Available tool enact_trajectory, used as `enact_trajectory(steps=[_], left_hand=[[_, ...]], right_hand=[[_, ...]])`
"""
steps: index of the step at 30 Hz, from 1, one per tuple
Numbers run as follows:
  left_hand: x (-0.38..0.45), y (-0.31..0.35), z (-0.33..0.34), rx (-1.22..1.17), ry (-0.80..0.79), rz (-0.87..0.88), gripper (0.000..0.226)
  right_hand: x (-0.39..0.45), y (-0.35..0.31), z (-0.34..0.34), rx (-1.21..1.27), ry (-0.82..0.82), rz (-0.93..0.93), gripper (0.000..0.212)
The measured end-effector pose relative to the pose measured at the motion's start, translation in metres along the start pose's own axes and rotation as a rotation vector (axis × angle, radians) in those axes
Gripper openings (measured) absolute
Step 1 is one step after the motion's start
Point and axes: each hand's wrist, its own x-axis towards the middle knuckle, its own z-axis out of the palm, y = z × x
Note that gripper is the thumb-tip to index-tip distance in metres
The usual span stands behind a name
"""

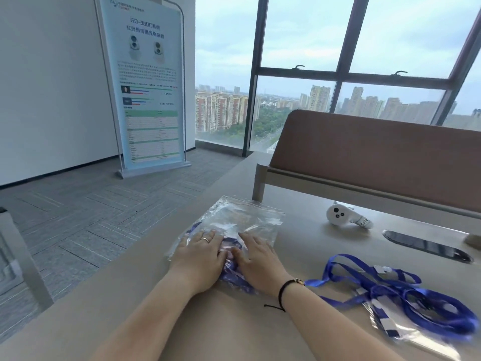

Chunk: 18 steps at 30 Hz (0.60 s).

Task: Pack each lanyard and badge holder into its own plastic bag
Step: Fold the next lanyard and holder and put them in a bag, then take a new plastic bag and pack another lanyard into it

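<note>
A clear plastic bag (234,220) lies on the beige table (234,329) with a blue lanyard (231,276) inside it, bunched at the near end. My left hand (200,259) and my right hand (260,261) lie side by side on the bag's near part, fingers stretched forward, pressing it flat. To the right, a loose heap of blue lanyards (406,295) with clear badge holders (398,327) sits on the table, apart from both hands.
A white handheld controller (341,216) lies further back on the right, beside a dark oval cable slot (426,246). A brown padded divider (377,157) stands behind the table. The table's left edge drops to grey carpet, where a banner stand (148,87) rises.
</note>
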Motion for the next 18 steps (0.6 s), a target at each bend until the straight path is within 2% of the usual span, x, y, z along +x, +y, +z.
enact_trajectory(steps=[3,6,9,12,16,18], left_hand=[[-0.011,0.019,-0.006,-0.091,0.184,0.042,0.047],[-0.029,0.063,-0.006,-0.264,0.258,0.105,0.041],[-0.044,0.116,-0.002,-0.376,0.239,0.182,0.038],[-0.057,0.167,0.002,-0.407,0.211,0.294,0.034],[-0.070,0.226,0.012,-0.523,0.159,0.375,0.024],[-0.076,0.249,0.019,-0.507,0.120,0.394,0.029]], right_hand=[[-0.037,0.009,-0.022,0.117,0.078,-0.029,0.043],[-0.081,0.029,-0.051,0.125,0.131,-0.025,0.032],[-0.124,0.057,-0.082,0.146,0.197,0.036,0.025],[-0.167,0.090,-0.112,0.051,0.325,0.063,0.012],[-0.223,0.136,-0.138,-0.038,0.442,0.147,0.011],[-0.246,0.158,-0.145,-0.067,0.456,0.204,0.012]])
